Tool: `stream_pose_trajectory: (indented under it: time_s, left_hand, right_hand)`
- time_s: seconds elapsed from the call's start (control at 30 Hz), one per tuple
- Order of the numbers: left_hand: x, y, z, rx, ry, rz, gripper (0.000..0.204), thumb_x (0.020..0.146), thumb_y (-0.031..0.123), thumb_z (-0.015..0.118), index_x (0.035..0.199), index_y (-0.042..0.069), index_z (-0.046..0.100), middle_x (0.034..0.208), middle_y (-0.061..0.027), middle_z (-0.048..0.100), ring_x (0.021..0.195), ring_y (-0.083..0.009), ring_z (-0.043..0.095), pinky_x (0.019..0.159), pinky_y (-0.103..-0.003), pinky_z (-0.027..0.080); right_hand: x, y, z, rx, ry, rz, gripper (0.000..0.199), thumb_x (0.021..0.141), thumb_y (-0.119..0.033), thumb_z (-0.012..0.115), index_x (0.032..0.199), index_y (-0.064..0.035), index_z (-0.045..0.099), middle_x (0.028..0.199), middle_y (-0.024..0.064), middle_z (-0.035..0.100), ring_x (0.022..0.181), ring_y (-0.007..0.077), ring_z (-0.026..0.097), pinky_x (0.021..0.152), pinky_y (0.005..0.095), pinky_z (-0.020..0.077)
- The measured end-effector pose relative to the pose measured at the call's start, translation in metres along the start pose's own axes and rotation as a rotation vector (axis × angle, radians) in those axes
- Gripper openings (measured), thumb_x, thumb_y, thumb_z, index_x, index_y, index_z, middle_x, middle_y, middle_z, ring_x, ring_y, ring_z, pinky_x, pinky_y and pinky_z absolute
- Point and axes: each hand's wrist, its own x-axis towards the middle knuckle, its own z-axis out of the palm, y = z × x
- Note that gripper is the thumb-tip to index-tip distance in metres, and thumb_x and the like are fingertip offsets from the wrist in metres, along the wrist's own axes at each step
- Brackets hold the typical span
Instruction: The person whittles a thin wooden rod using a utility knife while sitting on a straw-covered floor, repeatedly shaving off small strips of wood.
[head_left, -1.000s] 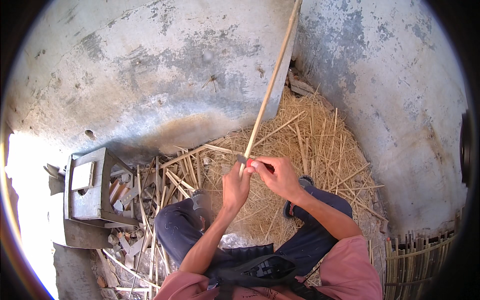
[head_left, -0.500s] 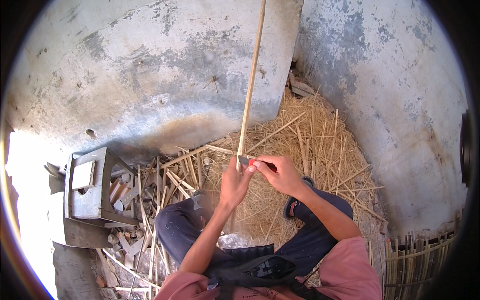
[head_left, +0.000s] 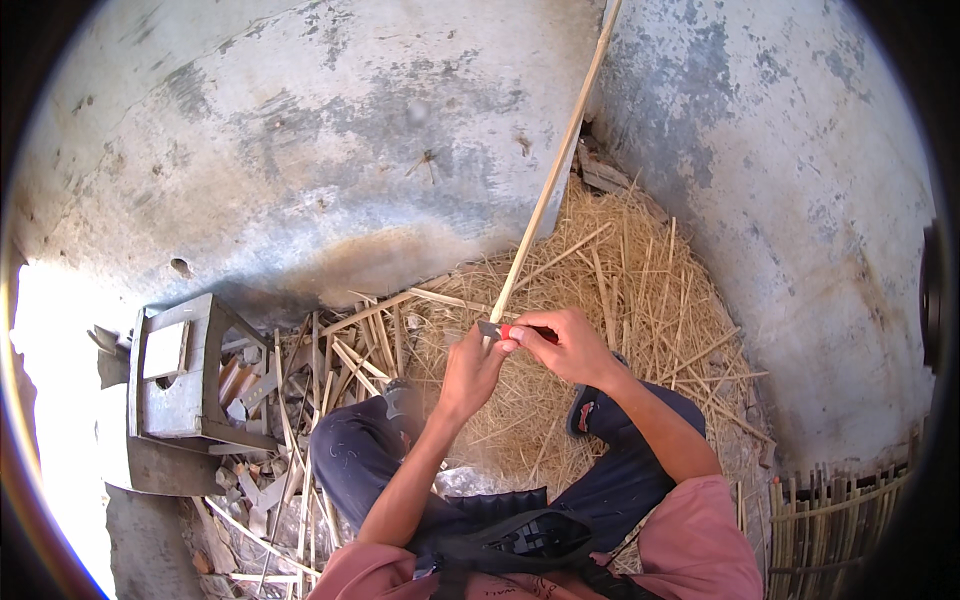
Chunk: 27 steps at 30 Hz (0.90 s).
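Observation:
A long pale bamboo strip point(head_left: 556, 168) rises from my hands up past the top of the picture, leaning to the right. My left hand point(head_left: 468, 372) grips its lower end. My right hand point(head_left: 568, 346) holds a small knife point(head_left: 508, 331) with a red handle, its blade set against the strip just above my left fingers. I sit with my knees apart in dark trousers over a heap of bamboo shavings point(head_left: 620, 290).
A small grey wooden stool point(head_left: 182, 372) stands at the left, beside scattered split sticks point(head_left: 330, 350). Stained concrete walls point(head_left: 330, 130) meet in a corner behind the heap. A bundle of slats point(head_left: 835, 520) lies at the lower right.
The strip's top has swung left to nearly upright and back to the right. Both hands stay at its lower end with the knife.

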Motion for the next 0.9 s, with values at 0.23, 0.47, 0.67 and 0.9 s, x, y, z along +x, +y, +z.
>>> stream_pose_trajectory:
  time_s: [0.23, 0.47, 0.67, 0.9]
  left_hand:
    - [-0.001, 0.004, 0.002, 0.053, 0.054, 0.017, 0.031, 0.103, 0.029, 0.072, 0.108, -0.001, 0.067, 0.065, -0.005, 0.058, 0.06, -0.0098, 0.05, 0.055, -0.033, 0.043]
    - [-0.002, 0.008, 0.006, 0.107, 0.119, 0.019, 0.03, 0.105, 0.028, 0.068, 0.107, -0.003, 0.066, 0.06, -0.0099, 0.056, 0.053, -0.0131, 0.051, 0.052, -0.036, 0.042]
    - [-0.003, 0.007, 0.009, 0.122, 0.147, -0.049, 0.032, 0.106, 0.029, 0.068, 0.107, -0.003, 0.068, 0.061, -0.0093, 0.055, 0.056, -0.0108, 0.049, 0.053, -0.035, 0.043]
    - [-0.002, 0.0, 0.012, 0.057, 0.182, -0.104, 0.037, 0.106, 0.035, 0.069, 0.114, -0.001, 0.07, 0.063, -0.0029, 0.052, 0.063, -0.0072, 0.046, 0.055, -0.032, 0.042]
  right_hand:
    - [-0.001, -0.011, -0.001, -0.077, 0.021, -0.014, 0.025, 0.102, -0.023, 0.066, 0.1, -0.0009, 0.079, 0.06, 0.0112, 0.057, 0.052, 0.0154, 0.047, 0.052, 0.0346, 0.0371]
    - [-0.002, -0.009, 0.011, -0.113, 0.157, -0.034, 0.023, 0.1, -0.022, 0.068, 0.1, -0.0013, 0.079, 0.063, 0.0167, 0.062, 0.049, 0.0227, 0.05, 0.052, 0.0371, 0.0397]
    - [-0.002, -0.006, 0.017, -0.125, 0.186, -0.028, 0.024, 0.1, -0.022, 0.068, 0.103, -0.0009, 0.079, 0.066, 0.0185, 0.064, 0.05, 0.024, 0.053, 0.052, 0.0375, 0.0409]
    - [-0.002, -0.005, 0.031, -0.016, 0.287, -0.02, 0.024, 0.103, -0.019, 0.067, 0.107, 0.0014, 0.078, 0.062, 0.0114, 0.061, 0.052, 0.0111, 0.049, 0.05, 0.032, 0.0376]
